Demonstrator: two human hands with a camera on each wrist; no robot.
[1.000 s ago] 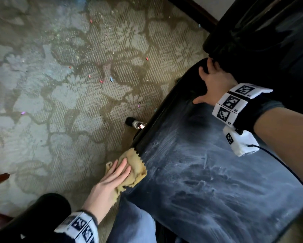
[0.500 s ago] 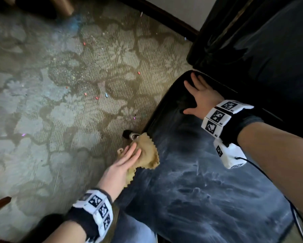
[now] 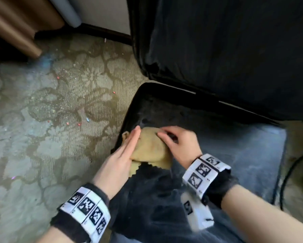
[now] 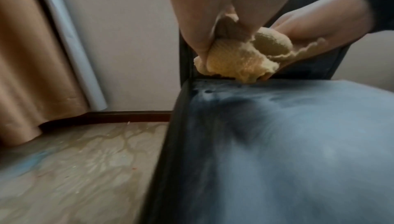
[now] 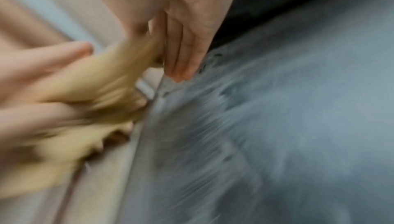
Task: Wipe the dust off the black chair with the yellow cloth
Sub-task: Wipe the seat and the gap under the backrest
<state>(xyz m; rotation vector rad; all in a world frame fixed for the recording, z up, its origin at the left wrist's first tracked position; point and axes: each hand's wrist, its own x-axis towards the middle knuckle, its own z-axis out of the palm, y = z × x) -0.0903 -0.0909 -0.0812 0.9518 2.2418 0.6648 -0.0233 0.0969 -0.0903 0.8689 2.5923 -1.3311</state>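
The black chair's seat (image 3: 243, 155) is smeared with pale dust, and its backrest (image 3: 217, 50) rises behind. The yellow cloth (image 3: 147, 148) sits bunched at the seat's left edge, toward the back. My left hand (image 3: 133, 137) lies along the cloth's left side with fingers straight. In the left wrist view the cloth (image 4: 241, 62) is gripped between the thumb and fingers of the left hand (image 4: 204, 45). My right hand (image 3: 164, 135) rests on top of the cloth with fingers curled. In the blurred right wrist view the right hand (image 5: 170, 66) pinches a fold of cloth (image 5: 95, 79).
Patterned carpet (image 3: 50, 137) with small coloured scraps lies left of the chair. A tan curtain (image 3: 15, 23) and a dark baseboard (image 3: 103, 32) stand at the back left. A black cable (image 3: 287, 172) hangs by the seat's right edge.
My right hand left the seat's back corner and came down onto the cloth. My left hand slid the cloth back along the seat's left edge and onto the seat.
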